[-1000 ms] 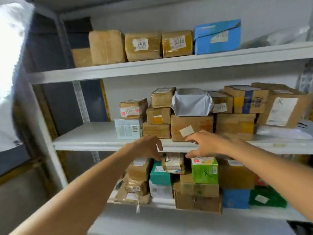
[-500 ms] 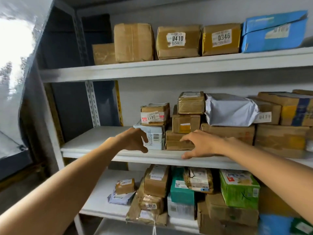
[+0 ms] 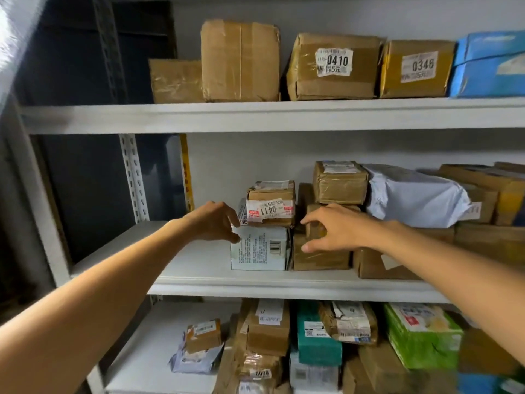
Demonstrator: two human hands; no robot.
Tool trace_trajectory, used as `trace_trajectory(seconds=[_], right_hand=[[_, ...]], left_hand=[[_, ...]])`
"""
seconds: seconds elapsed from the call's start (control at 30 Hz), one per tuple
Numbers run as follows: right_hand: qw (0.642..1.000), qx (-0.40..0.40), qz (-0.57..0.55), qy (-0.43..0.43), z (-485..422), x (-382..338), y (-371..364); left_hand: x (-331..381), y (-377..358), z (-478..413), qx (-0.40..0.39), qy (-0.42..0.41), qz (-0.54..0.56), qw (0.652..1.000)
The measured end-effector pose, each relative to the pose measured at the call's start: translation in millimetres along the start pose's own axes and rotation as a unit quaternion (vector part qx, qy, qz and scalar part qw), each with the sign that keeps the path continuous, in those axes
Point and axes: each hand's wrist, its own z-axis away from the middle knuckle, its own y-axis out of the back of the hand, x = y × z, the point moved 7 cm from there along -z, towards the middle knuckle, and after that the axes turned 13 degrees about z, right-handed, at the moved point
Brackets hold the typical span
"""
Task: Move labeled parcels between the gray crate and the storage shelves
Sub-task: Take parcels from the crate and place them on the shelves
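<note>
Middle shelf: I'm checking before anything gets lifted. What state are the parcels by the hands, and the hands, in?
white box, flat on the middle shelf, barcode facing out.
0411 parcel, stacked on the white box, label upside down.
brown box, on the shelf beside the white box, not lifted.
left hand, fingers curled at the white box's top left corner, grip unclear.
right hand, fingers spread, thumb on the brown box, holding nothing.
</note>
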Motion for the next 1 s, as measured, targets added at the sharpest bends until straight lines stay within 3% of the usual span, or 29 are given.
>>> trace_trajectory(seconds=[0.13,0.3,0.53,0.7,0.77,0.87,1.0], right_hand=[[0.998,0.056,-0.006,-0.027,-13.1,4.2,17.3],[0.975,0.145,-0.129,-0.105,-42.4,14.1,26.3],[0.966,0.126,-0.183,-0.133,-88.7,18.8,-2.0],[0.949,0.105,-0.252,-0.160,-107.6,17.9,-21.6],[0.932,0.112,-0.298,-0.172,-108.6,12.8,-24.6],[0.873,0.106,-0.432,-0.198,-99.5,0.1,-24.5],[0.817,0.168,-0.493,-0.247,-85.6,3.1,-24.3]], left_hand=[[-3.8,11.3,-16.8,0.048,0.006,-0.014,0.999],[-2.4,12.7,-42.7,0.094,0.016,0.020,0.995],[1.7,2.6,-72.6,0.081,0.005,0.090,0.993],[-4.4,-0.9,-80.6,0.059,0.005,0.209,0.976],[-0.5,-4.4,-77.3,0.047,-0.023,0.302,0.952],[3.7,-8.3,-70.1,0.053,-0.038,0.450,0.891],[3.2,-18.9,-58.5,0.086,-0.013,0.546,0.833]])
